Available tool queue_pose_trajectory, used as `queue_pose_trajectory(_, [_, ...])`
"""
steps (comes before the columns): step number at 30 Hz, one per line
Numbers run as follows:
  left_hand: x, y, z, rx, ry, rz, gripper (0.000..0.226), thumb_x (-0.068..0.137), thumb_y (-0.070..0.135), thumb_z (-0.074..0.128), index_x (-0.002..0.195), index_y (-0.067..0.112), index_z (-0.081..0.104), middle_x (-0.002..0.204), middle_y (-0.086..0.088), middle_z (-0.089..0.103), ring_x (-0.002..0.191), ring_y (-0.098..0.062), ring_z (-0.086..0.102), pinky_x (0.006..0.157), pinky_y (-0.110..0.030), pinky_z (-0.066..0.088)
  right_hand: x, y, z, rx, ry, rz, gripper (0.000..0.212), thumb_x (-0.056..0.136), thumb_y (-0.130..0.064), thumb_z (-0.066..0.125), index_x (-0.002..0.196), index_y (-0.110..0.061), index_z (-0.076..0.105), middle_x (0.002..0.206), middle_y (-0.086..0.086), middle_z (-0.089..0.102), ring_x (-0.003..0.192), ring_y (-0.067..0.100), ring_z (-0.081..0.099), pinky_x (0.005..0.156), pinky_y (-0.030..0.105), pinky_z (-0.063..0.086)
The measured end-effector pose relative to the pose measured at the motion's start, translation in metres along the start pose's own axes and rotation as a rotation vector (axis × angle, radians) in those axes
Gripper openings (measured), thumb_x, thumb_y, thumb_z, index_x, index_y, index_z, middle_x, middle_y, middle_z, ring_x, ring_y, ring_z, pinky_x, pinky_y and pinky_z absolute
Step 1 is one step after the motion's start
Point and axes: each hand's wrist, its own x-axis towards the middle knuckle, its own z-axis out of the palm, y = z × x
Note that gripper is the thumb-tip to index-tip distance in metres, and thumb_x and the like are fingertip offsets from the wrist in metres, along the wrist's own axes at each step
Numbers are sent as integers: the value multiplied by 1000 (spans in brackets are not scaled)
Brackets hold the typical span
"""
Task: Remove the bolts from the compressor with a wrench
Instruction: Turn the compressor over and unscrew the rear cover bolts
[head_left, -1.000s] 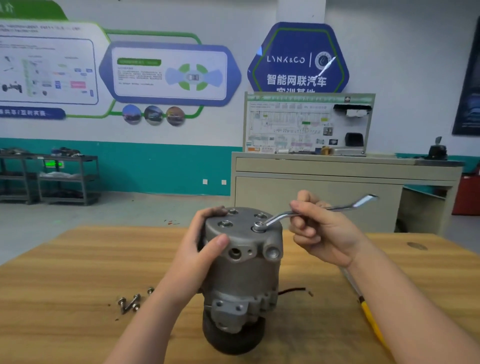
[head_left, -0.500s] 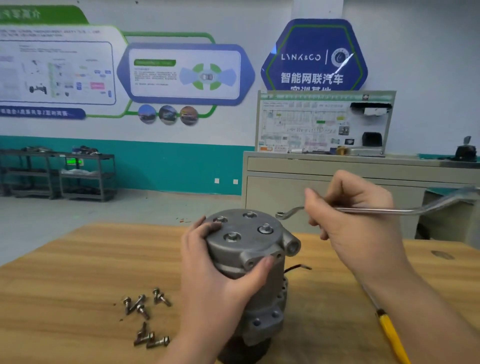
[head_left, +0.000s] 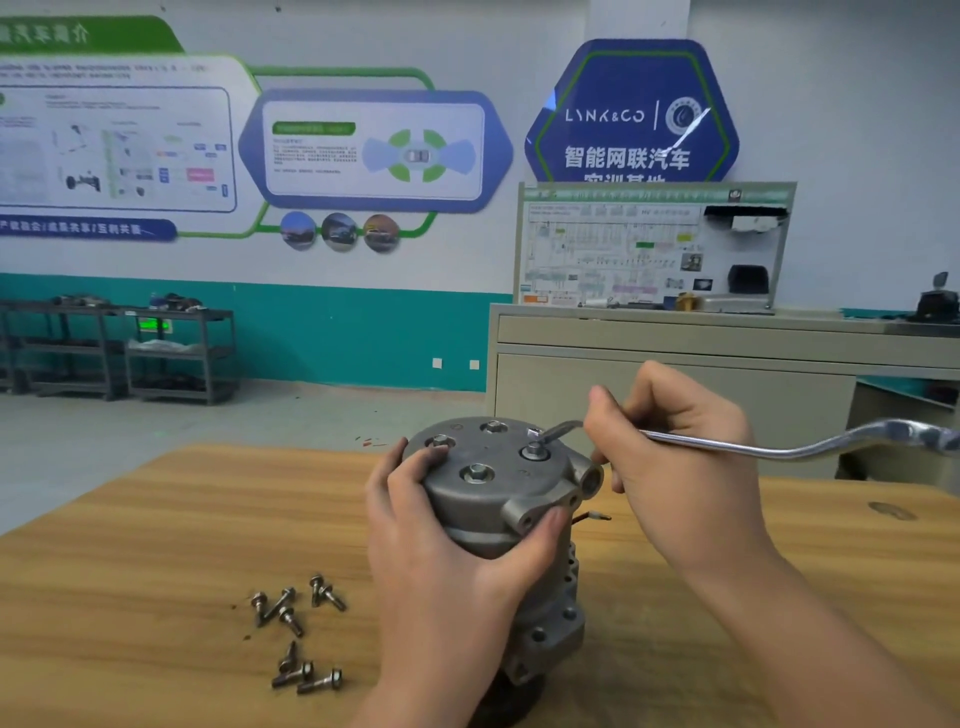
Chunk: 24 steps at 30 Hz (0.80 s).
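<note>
A grey metal compressor (head_left: 498, 499) stands upright on the wooden table (head_left: 156, 545), its round top plate carrying several bolts (head_left: 477, 474). My left hand (head_left: 447, 551) grips the compressor body from the near left, thumb on the port boss. My right hand (head_left: 680, 467) holds a long chrome offset wrench (head_left: 779, 447) near its left end. The wrench's ring end hovers at the right-hand top bolt (head_left: 535, 451); whether it sits on the bolt head I cannot tell.
Several removed bolts (head_left: 296, 629) lie loose on the table left of the compressor. A short wire (head_left: 592, 516) pokes out behind the compressor. Beyond the table stand a beige cabinet (head_left: 675, 374) with a display board and dark shelving (head_left: 130, 348) at far left.
The wrench's ring end, lifted off and behind the compressor half a second ago, has come back down to the right-hand top bolt. My left hand keeps its grip.
</note>
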Motion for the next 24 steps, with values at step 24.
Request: queue_pose_trajectory(24, [8,-8,-3,-126,-48,24,72,40,68,73,104,51,45,124,24,40,122,8,42,94,-10,35,-9,-26,-5,-388,-253,-378,49,76,-11,66,62,-36,26,54,-15,35,48,3,37,45,11,28])
